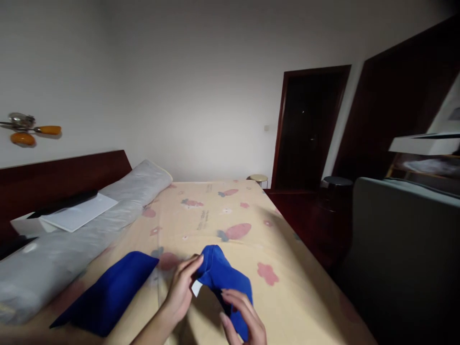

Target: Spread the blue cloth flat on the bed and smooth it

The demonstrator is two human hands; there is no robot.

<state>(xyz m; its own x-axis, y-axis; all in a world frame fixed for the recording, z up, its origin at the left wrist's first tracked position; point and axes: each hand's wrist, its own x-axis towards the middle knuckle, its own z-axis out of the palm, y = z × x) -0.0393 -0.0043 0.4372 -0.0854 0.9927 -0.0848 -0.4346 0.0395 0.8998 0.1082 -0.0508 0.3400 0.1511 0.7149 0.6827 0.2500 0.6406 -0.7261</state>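
My left hand [181, 290] pinches the upper edge of a small blue cloth [221, 275] held just above the bed. A white tag shows at the cloth's underside beside my fingers. My right hand [244, 321] grips the lower part of the same blue cloth, fingers curled over it. A second, larger blue cloth piece [108, 292] lies flat on the bed to the left of my left hand, untouched.
The bed [223, 211] has a cream sheet with pink prints. A long grey bolster [72, 239] lies along the left with white papers [79, 213] on it. A dark headboard [64, 179], a small stool [258, 178], a dark doorway [309, 129] and a grey chair [402, 249] surround it.
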